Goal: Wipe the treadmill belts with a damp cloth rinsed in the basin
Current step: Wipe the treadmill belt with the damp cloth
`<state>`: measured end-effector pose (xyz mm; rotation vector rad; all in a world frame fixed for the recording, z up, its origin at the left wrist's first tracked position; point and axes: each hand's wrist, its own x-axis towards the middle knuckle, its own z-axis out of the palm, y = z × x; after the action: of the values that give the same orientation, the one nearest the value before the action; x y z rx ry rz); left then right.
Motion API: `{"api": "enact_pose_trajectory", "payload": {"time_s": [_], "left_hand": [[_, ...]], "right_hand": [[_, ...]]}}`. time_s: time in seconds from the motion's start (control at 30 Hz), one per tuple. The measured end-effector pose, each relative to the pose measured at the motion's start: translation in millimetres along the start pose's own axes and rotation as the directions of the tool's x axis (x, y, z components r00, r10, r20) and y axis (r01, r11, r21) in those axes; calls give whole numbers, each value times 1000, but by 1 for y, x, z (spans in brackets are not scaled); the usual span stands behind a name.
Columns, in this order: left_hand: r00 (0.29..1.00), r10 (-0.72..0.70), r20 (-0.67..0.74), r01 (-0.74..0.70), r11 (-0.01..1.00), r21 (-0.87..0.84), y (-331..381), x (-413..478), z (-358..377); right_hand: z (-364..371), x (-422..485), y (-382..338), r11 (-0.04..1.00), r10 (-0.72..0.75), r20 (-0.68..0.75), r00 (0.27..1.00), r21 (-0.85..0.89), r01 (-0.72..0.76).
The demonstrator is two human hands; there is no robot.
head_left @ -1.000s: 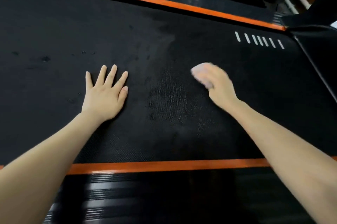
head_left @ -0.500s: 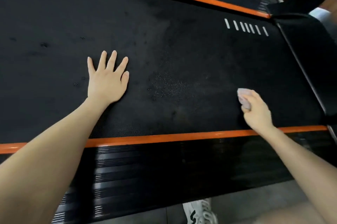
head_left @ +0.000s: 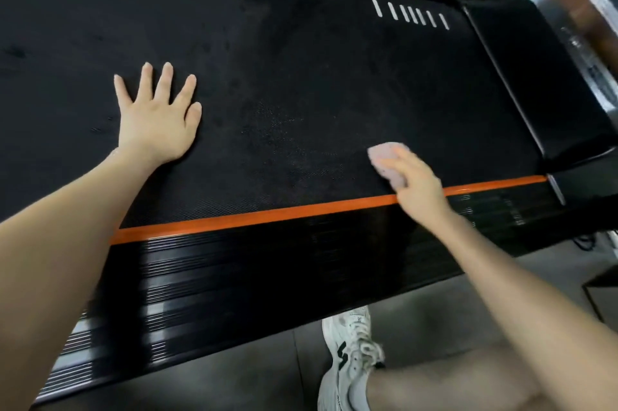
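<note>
- Head view: treadmill belt fills most of the frame, black and textured, with dull smudges across its middle.
- Left hand: laid palm down on the belt left of centre, fingers straight and spread, holding nothing.
- Right hand: at the belt's near edge towards its right end, fingers curled over the cloth and gripping it; the heel of the hand overlaps the near orange strip.
- Cloth: pale pink, bunched, in contact with the belt just inside the near orange strip; part of it is hidden under the fingers.
- White dashes: a short row printed near the belt's far right corner, well apart from both hands.
- End cover: glossy black, closing off the belt's right end.
- Side rail: black, ribbed, running along the near side below the orange strip.
- White shoe: on the grey floor beside the side rail; a bare knee shows at the lower right.
</note>
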<state>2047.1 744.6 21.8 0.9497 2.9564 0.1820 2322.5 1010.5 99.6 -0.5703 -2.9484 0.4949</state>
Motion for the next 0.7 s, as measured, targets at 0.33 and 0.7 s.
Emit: {"api": "enact_pose_trajectory", "payload": {"time_s": [0.33,0.7], "left_hand": [[1000,15,1,-15,1000,1,-1,2,-1],[1000,10,-14,-10,1000,4,0,0,0]], "right_hand": [[72,0,-157,979,-92,190,977,194,54],[8,1,-35,995,-38,226,973,95,17]]}}
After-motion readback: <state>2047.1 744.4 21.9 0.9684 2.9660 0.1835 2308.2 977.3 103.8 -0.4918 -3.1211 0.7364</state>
